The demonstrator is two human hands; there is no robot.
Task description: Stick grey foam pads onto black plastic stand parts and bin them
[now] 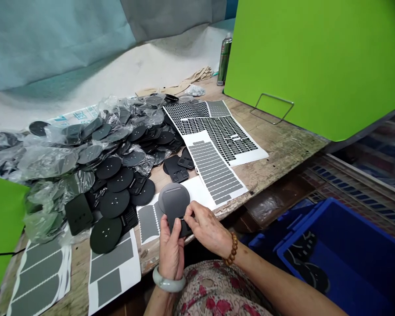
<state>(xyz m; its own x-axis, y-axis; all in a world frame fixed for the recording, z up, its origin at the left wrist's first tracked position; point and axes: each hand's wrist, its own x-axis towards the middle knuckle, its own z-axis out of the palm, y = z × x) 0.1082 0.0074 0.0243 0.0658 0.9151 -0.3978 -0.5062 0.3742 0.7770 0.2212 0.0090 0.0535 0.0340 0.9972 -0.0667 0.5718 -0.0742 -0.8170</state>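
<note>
Near the table's front edge, my left hand is closed around the lower part of a dark grey piece with a round top and a slot across it. The fingers of my right hand are pinched at the black lower end of the same piece; whether something small is between them is hidden. Sheets of grey stickers lie just beyond, and another sticker sheet is to the left. Black discs are heaped at the left, some in clear plastic bags.
A green board stands at the back right, with a wire stand and a spray can beside it. Below the table's right edge, a blue bin holds black parts. Another green panel is at the left.
</note>
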